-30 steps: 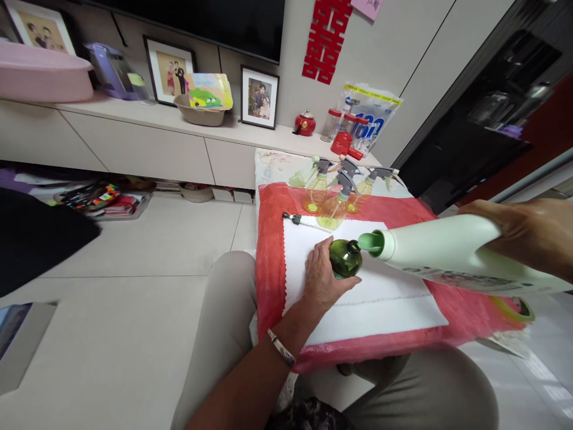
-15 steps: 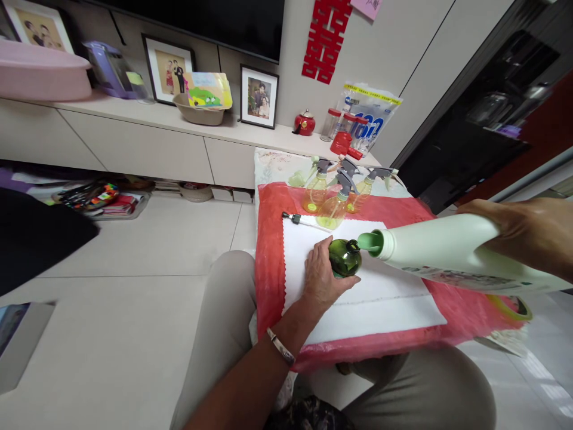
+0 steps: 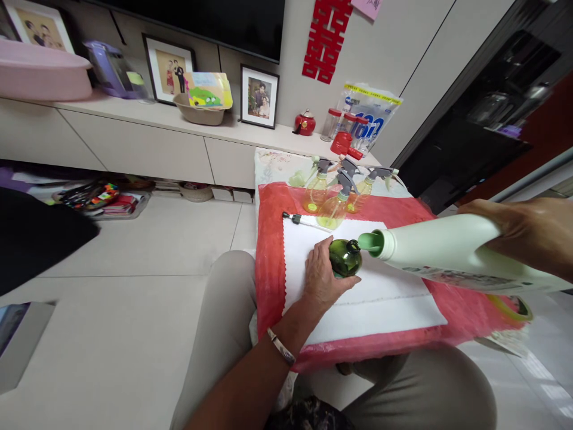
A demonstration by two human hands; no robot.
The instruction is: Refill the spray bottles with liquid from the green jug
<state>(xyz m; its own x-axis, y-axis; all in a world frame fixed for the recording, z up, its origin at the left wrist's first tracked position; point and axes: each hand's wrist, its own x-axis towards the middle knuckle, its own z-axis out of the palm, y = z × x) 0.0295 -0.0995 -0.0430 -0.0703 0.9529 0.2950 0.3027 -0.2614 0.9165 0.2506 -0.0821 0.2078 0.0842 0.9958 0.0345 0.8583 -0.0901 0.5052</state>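
My left hand (image 3: 323,276) is closed around the left side of a small dark green glass bottle (image 3: 345,259), whose open neck leans to the right. My right hand (image 3: 514,230) grips the handle of a large pale green detergent jug (image 3: 447,242), tipped nearly level. The jug's green spout (image 3: 370,242) is at the mouth of the bottle; whether liquid is flowing I cannot make out. Beneath the bottle lies a white cloth (image 3: 380,313). A pump dispenser head (image 3: 304,221) with a white tube rests behind the bottle.
Several clear spray bottles (image 3: 332,212) with yellowish liquid stand at the back of the table. Red plastic sheeting (image 3: 271,257) covers the tabletop. A roll of tape (image 3: 521,307) is at the right edge. Beyond, a low cabinet (image 3: 156,155) carries picture frames, jars and a red pot (image 3: 305,123).
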